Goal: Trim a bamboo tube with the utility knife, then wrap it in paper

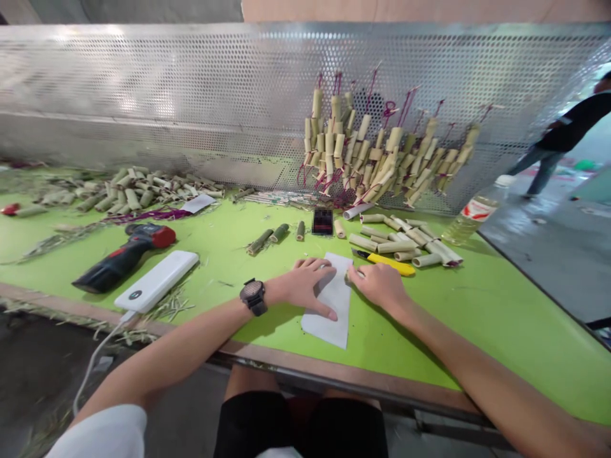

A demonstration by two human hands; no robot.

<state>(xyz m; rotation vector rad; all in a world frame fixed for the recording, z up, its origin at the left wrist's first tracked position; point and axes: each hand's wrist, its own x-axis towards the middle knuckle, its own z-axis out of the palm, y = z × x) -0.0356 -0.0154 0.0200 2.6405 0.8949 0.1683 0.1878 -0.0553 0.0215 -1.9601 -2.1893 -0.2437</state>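
A strip of white paper (329, 327) lies lengthwise in front of me on the green tabletop. My left hand (312, 283), with a dark watch on its wrist, rests flat across the paper, fingers and thumb spread. At the paper's upper right edge, my right hand (377, 285) is closed, its fingers curled and pressed together. What it pinches there is too small to tell. A yellow utility knife (391, 262) lies just beyond my right hand, its blade end pointing left.
Cut bamboo pieces (405, 238) lie behind the knife, near an oil bottle (477, 213). Strung bamboo bundles (367, 149) hang on the perforated metal panel (214, 83). Leftward are a cordless drill (128, 254), white power bank (157, 280) and bamboo heap (128, 191). A person (568, 130) stands far right.
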